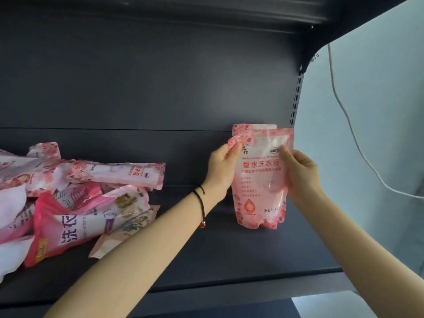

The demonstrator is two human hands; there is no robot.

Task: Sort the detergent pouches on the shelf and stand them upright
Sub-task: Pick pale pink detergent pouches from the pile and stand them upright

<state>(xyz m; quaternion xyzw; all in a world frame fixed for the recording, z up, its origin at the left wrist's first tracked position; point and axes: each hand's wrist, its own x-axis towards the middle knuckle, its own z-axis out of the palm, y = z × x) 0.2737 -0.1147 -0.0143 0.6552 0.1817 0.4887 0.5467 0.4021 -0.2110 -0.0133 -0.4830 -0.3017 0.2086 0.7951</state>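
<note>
Fingers (pixel 232 149) of the left hand (pixel 223 166) pinch the crumpled upper left corner of a pink detergent pouch (pixel 261 184). The right hand (pixel 300 173) grips the pouch's right edge with its thumb on the front, and its other fingers are hidden behind the film. This pouch stands upright at the right centre of the frame, on the dark shelf (pixel 229 253); whether its base rests fully on the board is hard to tell. Red print on its front reads 香水洗衣液, while the small line above and the lists below are too blurred to read. Behind it only the top of a second pouch (pixel 252 127) shows. At lower left a heap of pouches (pixel 87 196) lies flat, cut off by the frame edge. One shows 洗衣 in large characters, another 衣液. A black cord bracelet (pixel 199 198) circles the left wrist. A white cable (pixel 352 134) hangs at the far right.
</note>
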